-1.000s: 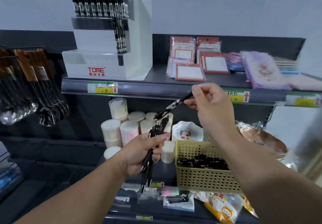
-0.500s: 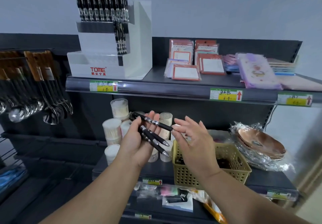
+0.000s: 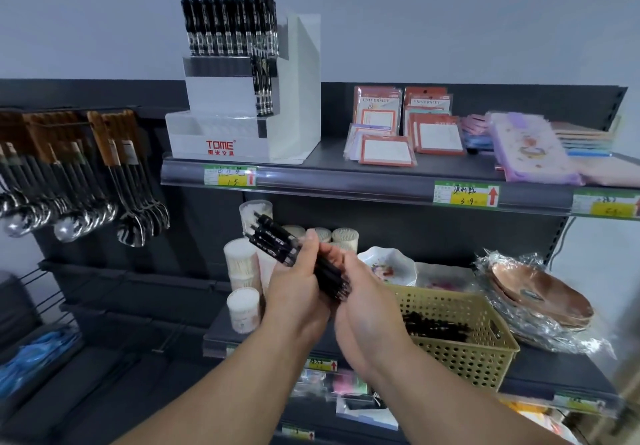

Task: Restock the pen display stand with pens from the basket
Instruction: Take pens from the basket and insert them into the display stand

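Both hands on the bundle of black plastic pens (image 3: 275, 237): left hand (image 3: 298, 294) fingers wrapped round it, right hand (image 3: 369, 306) fingers curled round its tips, beside the yellow perforated plastic basket (image 3: 464, 358).

The pens (image 3: 277, 240) are black with pale print. The display stand (image 3: 301, 105) is white with red lettering. The perforated basket (image 3: 467, 361), near right, is mustard-tan. Price labels (image 3: 465, 196) are green and yellow with red arrows. The notepads (image 3: 386, 150) have orange-red borders. The shelf (image 3: 346, 181) is dark grey.
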